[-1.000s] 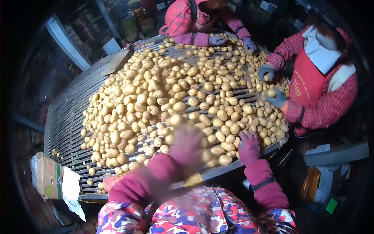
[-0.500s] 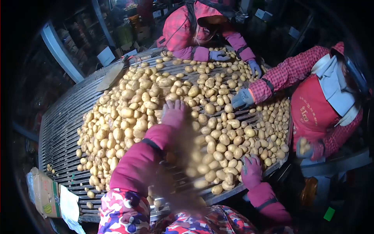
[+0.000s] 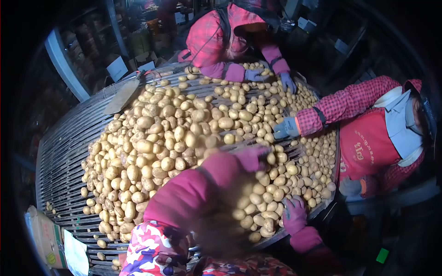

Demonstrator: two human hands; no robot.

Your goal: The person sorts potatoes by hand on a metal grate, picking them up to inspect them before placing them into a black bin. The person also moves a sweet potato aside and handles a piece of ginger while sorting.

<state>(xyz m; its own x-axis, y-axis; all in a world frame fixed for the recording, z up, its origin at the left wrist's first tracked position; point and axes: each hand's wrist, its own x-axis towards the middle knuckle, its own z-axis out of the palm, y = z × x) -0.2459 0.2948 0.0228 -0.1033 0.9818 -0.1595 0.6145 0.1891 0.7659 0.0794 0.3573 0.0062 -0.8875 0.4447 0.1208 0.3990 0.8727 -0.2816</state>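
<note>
My left hand (image 3: 254,158), in a pink glove, reaches across over the potatoes right of the big heap (image 3: 138,165); motion smears its fingers. Near the front right edge, my right hand (image 3: 294,215), gloved in pink with greyish fingertips, lies with its fingers spread against the potatoes (image 3: 268,224) there. Smaller potatoes (image 3: 322,161) cover the right side of the slatted metal table (image 3: 69,147). My left forearm and a dark blur hide part of the slats in front of me.
Across the table a person in a pink checked jacket (image 3: 205,43) has both gloved hands among potatoes. Another person in a red apron (image 3: 363,142) reaches in from the right with a blue-grey glove (image 3: 286,128). A flat board (image 3: 122,97) lies behind the heap; a cardboard box (image 3: 48,239) stands front left.
My left hand has swept from the heap's right side toward the right, over the middle potatoes. My right hand stays at the edge. The apron wearer's lower hand has dropped slightly.
</note>
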